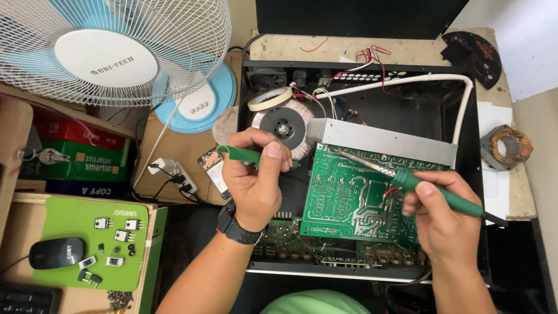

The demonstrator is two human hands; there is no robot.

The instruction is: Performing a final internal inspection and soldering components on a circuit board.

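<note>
We hold a soldering iron [433, 189] over a green circuit board [354, 200] inside an open black chassis [418, 110].

Our right hand [444, 218] has its fingers closed around the green handle of the soldering iron, like a pen; the metal tip points to the far left and rests above the board, just near the grey metal heat sink [386, 141]. Our left hand [256, 180], with a black watch [237, 225] on the wrist, is clamped on a green-handled tool [239, 153], thumb on top, just left of the board and near the round transformer [283, 125]. A roll of tape [270, 99] leans behind the transformer. At far left stand a white fan [110, 49] and a green mat [87, 244] with small parts.
</note>
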